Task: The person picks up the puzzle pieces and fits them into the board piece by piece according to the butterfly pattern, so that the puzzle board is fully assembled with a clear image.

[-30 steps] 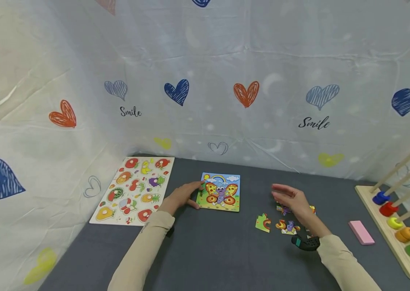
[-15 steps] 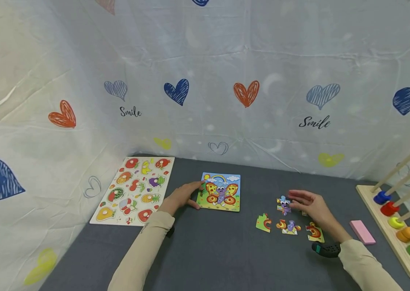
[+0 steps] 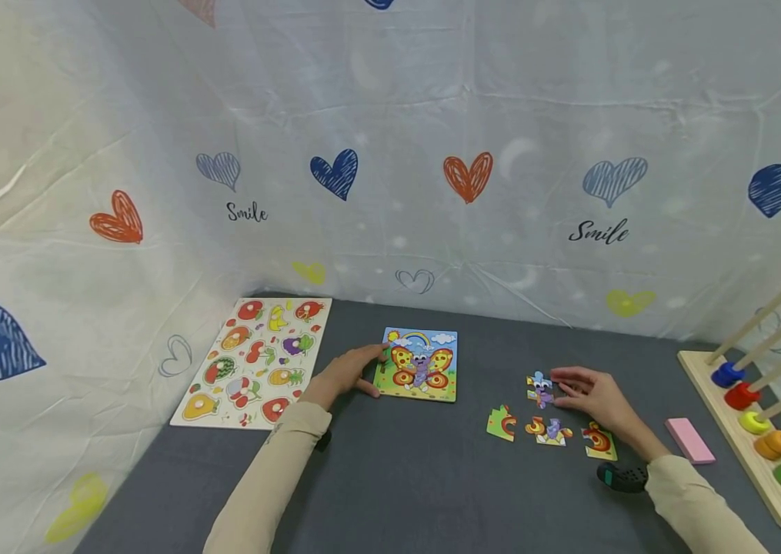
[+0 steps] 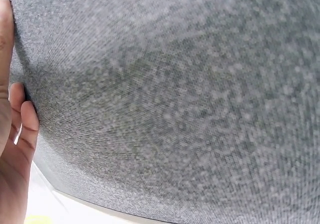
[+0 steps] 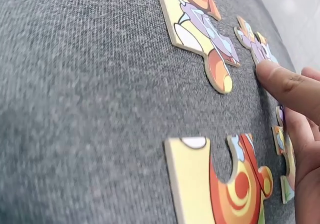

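Observation:
My left hand (image 3: 348,370) rests at the left edge of a square butterfly puzzle board (image 3: 435,388), thumb and fingers apart. In the left wrist view, only part of the left hand (image 4: 17,134) shows, over dark cloth. To the right, my right hand (image 3: 589,392) is low over loose puzzle pieces. Its thumb tip (image 5: 267,69) meets the edge of a purple face piece (image 3: 540,390). Another puzzle piece (image 5: 285,154) lies partly hidden under this hand. Nearer the person lie a butterfly-body piece (image 3: 549,432), a green corner piece (image 3: 501,423) and an orange-ringed wing piece (image 3: 599,442).
A white fruit-picture board (image 3: 265,362) lies at the left by the hanging sheet. At the right are a pink block (image 3: 690,441) and a wooden peg rack (image 3: 743,454) with coloured rings. A sheet with printed hearts (image 3: 390,231) hangs behind the dark table (image 3: 390,485).
My right hand has moved right, off the face piece and wing piece, which now show. It has then settled beside the face piece. The left hand stays at the board.

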{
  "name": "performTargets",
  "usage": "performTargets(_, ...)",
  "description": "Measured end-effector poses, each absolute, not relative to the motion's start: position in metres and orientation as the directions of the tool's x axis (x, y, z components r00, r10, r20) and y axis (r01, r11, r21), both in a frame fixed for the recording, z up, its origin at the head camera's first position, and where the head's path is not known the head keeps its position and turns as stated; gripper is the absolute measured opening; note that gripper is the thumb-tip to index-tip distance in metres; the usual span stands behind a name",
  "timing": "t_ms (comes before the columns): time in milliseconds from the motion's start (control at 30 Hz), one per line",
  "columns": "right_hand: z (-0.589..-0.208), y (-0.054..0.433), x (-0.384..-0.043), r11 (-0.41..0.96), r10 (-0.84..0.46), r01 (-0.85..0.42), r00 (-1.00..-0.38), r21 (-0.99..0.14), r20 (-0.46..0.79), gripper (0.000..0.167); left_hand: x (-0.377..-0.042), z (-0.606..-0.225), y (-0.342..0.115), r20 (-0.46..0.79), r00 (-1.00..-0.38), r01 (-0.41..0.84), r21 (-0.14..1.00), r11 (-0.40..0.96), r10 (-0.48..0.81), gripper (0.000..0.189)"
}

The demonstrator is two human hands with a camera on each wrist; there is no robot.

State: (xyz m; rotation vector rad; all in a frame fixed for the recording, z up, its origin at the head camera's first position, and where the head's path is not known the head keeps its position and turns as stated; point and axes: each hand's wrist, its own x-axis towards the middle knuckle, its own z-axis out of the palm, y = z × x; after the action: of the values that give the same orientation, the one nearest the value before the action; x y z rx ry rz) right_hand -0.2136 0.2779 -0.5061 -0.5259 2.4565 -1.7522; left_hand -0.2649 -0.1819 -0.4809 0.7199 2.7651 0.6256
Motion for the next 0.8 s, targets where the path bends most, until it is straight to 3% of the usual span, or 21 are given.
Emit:
performTargets(133,-0.508,0.275,-0.217,0.31,-0.309,-0.249,-0.939,-0.918,0.15,0.045,-0.264,-0.48,-0.182,-0.103,-0.858,0.412,0.448,0.793,0.503,0.083)
performTargets(367,-0.504,0.268,-0.22,0.302,-0.292,-0.192,-0.951,-0.934,0.101,0.049,-0.264,-0.48,-0.181,-0.111,-0.862,0.403,0.438,0.803,0.494,0.071)
performTargets(600,-0.498,0.263,-0.221,0.279,-0.311,-0.151,-0.949,-0.948,0.06,0.053,-0.264,-0.48,-0.182,-0.102,-0.863,0.408,0.44,0.8,0.496,0.074)
performTargets(800,-0.499,0.259,-0.222,0.332,-0.301,-0.164,-0.952,-0.929,0.061,0.05,-0.262,-0.479,-0.182,-0.107,-0.859,0.408,0.446,0.797,0.5,0.066)
